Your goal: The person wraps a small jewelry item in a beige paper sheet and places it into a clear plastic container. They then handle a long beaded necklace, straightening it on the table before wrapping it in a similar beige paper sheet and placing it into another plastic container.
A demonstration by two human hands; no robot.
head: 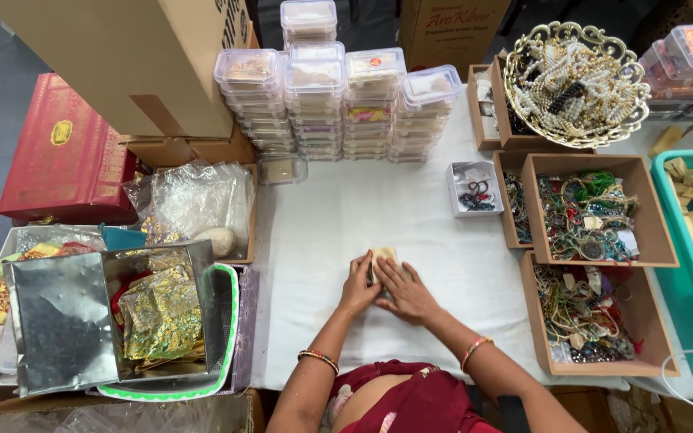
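Both forearms are entering from the bottom centre of the frame. Left hand and right hand are lying side by side, fingers together and flat, pressing a small beige cardboard piece onto the white tablecloth at centre frame. Stacked clear plastic boxes are standing above; brown trays of beaded jewellery are sitting at right.

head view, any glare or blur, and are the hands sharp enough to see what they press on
Head view: even, soft light with faint shadows under the left hand and right hand; both sharp, pressing a small beige piece on the white cloth. Glare on the silver box lid and clear stacked containers. Edges bow slightly.
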